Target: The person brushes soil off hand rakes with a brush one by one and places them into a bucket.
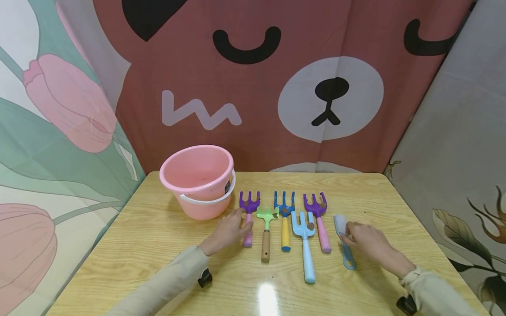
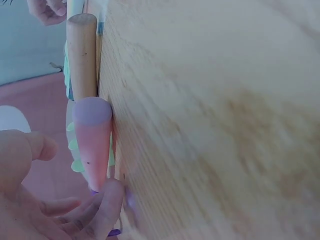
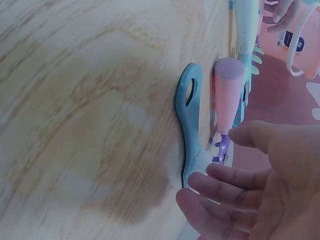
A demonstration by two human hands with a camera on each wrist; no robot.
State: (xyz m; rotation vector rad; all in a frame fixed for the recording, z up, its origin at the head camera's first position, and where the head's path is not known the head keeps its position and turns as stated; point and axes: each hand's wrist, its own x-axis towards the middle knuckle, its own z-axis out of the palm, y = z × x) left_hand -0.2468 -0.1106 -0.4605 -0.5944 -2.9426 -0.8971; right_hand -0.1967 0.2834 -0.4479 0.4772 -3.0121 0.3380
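My left hand is at the leftmost hand fork, which has purple tines and a pink handle. In the left wrist view, its fingertips are at the handle's neck and the thumb stands apart; contact is unclear. My right hand hovers beside a light blue tool with a flat pale head and a holed handle. The right wrist view shows those fingers loosely bent, thumb apart, without a grip. Between the hands lie a green fork, a blue-and-yellow fork, a light blue fork and another purple-and-pink fork.
A pink bucket with a white handle stands at the back left of the wooden table. Behind the table hangs a brown cloth with a bear face. Patterned cloths flank both sides.
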